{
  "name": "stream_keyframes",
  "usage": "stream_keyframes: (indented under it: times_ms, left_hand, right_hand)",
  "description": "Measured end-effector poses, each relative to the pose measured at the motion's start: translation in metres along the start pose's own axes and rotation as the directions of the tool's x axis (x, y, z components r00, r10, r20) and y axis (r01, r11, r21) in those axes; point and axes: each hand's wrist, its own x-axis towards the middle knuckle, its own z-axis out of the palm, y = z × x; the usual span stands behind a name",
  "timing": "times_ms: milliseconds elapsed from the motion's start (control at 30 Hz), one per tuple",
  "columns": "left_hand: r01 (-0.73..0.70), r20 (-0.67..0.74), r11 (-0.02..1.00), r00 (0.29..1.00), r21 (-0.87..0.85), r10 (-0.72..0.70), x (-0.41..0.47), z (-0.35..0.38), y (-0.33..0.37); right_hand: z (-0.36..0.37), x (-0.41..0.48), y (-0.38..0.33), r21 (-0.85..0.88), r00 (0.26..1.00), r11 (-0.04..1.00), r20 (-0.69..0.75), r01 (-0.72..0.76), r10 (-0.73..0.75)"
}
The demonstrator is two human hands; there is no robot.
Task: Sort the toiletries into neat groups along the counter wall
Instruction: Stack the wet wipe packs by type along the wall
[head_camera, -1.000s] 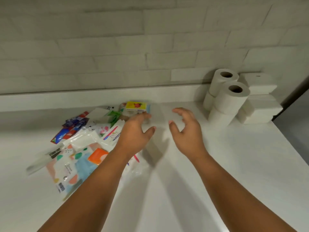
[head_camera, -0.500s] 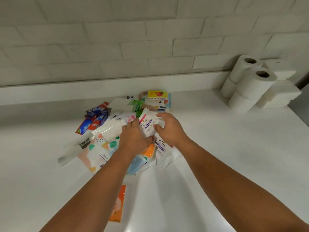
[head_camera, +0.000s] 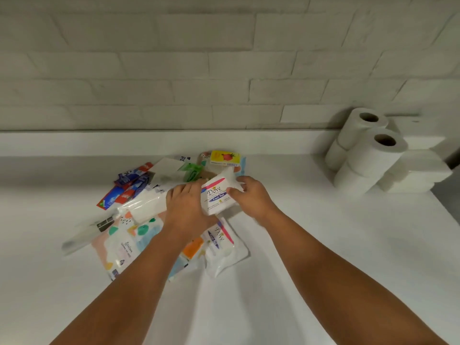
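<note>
Gripping soap packet, pile beneath, toilet rolls rightward

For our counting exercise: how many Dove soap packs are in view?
2. The right hand grips one Dove pack beside the left hand; the second Dove pack lies nearer the camera. Others may hide in the pile.

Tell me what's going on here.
A person holds a Dove soap pack in both hands, the left hand at its left edge, the right hand pinching its far end, over a heap of toiletries on the counter. A second Dove pack lies in the heap. Toilet rolls stand stacked by the wall.
</note>
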Motion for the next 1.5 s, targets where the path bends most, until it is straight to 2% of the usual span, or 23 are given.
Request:
stream_keyframes:
  times_ms: [67, 133, 233, 333, 400, 500, 567, 767, 900, 1033, 1167, 1300, 1500]
  left_hand:
    - [-0.066, 0.024, 0.996, 0.997, -0.051, 0.067, 0.009, 0.007, 0.018]
    - [-0.125, 0.055, 0.976, 0.989, -0.176, 0.136, 0.017, 0.017, 0.035]
    - [-0.135, 0.037, 0.932, 0.987, -0.336, 0.157, 0.027, 0.034, 0.07]
    - [-0.067, -0.009, 0.879, 0.997, -0.472, 0.071, 0.041, 0.06, 0.101]
    - [0.03, 0.039, 0.811, 0.999, -0.584, -0.009, 0.052, 0.077, 0.115]
    - [0.139, 0.116, 0.746, 0.99, -0.651, -0.083, 0.067, 0.1, 0.133]
    - [0.155, 0.13, 0.731, 0.987, -0.665, -0.091, 0.079, 0.114, 0.147]
    - [0.224, 0.212, 0.724, 0.971, -0.652, -0.11, 0.124, 0.148, 0.166]
    - [0.219, 0.217, 0.722, 0.971, -0.657, -0.098, 0.14, 0.16, 0.174]
    - [0.169, 0.141, 0.756, 0.985, -0.632, -0.102, 0.145, 0.165, 0.177]
    - [0.06, 0.067, 0.857, 0.997, -0.511, -0.03, 0.145, 0.17, 0.178]
    - [0.068, 0.053, 0.884, 0.997, -0.462, -0.049, 0.15, 0.172, 0.181]
    - [0.085, 0.073, 0.921, 0.995, -0.381, -0.062, 0.163, 0.167, 0.188]
  right_hand:
    - [-0.027, 0.004, 0.006, 0.115, 0.998, 0.992, 0.018, -0.059, 0.057]
    - [-0.051, 0.006, 0.015, 0.168, 0.998, 0.984, 0.028, -0.066, 0.062]
    - [-0.086, 0.009, 0.032, 0.229, 0.998, 0.971, -0.007, -0.067, 0.07]
    - [-0.114, 0.018, 0.05, 0.249, 0.992, 0.966, -0.092, -0.064, 0.09]
    - [-0.129, 0.025, 0.062, 0.288, 0.985, 0.955, -0.138, -0.064, 0.108]
    - [-0.146, 0.039, 0.076, 0.341, 0.972, 0.938, -0.197, -0.056, 0.13]
    - [-0.156, 0.053, 0.085, 0.303, 0.959, 0.952, -0.258, -0.038, 0.12]
    - [-0.176, 0.083, 0.09, 0.013, 0.918, 1.0, -0.397, -0.008, 0.013]
    - [-0.186, 0.094, 0.095, -0.058, 0.914, 0.997, -0.405, -0.043, 0.016]
    - [-0.185, 0.102, 0.099, -0.139, 0.923, 0.989, -0.384, -0.047, -0.01]
    - [-0.187, 0.107, 0.097, -0.315, 0.947, 0.949, -0.308, -0.013, -0.089]
    - [-0.189, 0.117, 0.105, -0.452, 0.963, 0.891, -0.222, 0.036, -0.151]
    - [-0.188, 0.13, 0.114, -0.655, 0.928, 0.751, -0.327, -0.087, -0.177]
